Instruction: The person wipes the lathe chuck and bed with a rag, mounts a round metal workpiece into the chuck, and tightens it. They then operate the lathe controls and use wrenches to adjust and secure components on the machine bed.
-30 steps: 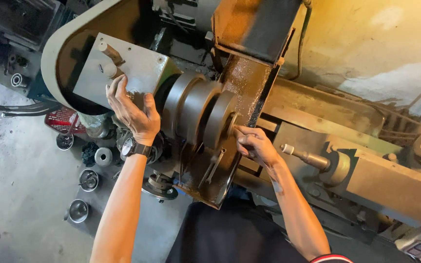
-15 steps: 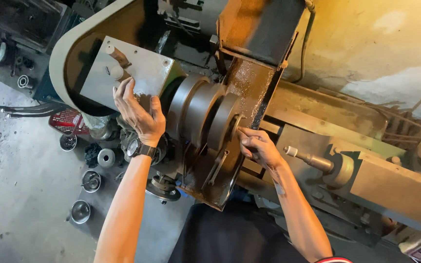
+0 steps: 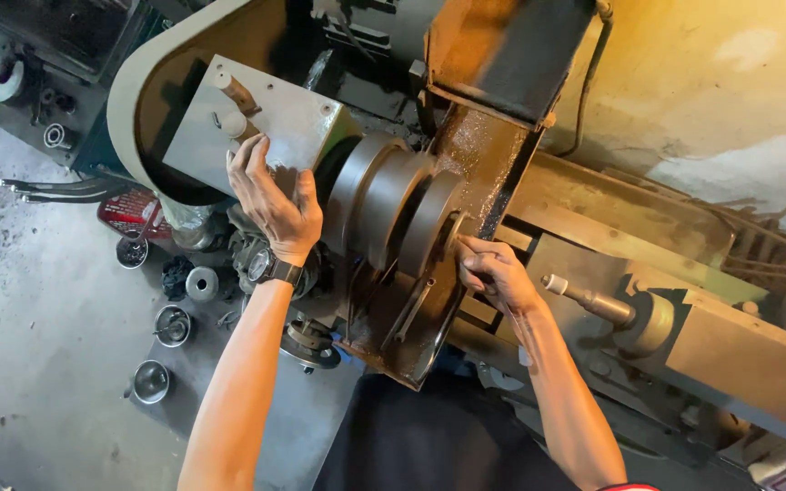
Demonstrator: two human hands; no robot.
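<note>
On a grimy workshop floor [image 3: 38, 318] strewn with metal cups [image 3: 151, 382] stands a lathe [image 3: 684, 300], where the left hand [image 3: 270, 200] lies fingers spread on the grey headstock box [image 3: 256, 127], beside the dark chuck [image 3: 393, 209], whose right face the right hand [image 3: 493, 273] touches, fingers curled together.

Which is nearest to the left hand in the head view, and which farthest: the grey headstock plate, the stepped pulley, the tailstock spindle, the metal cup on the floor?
From the left hand:
1. Grey headstock plate, under its fingers, touching.
2. Stepped pulley, just to its right.
3. Metal cup, below left on the floor.
4. Tailstock spindle, far right, beyond the right hand.
</note>
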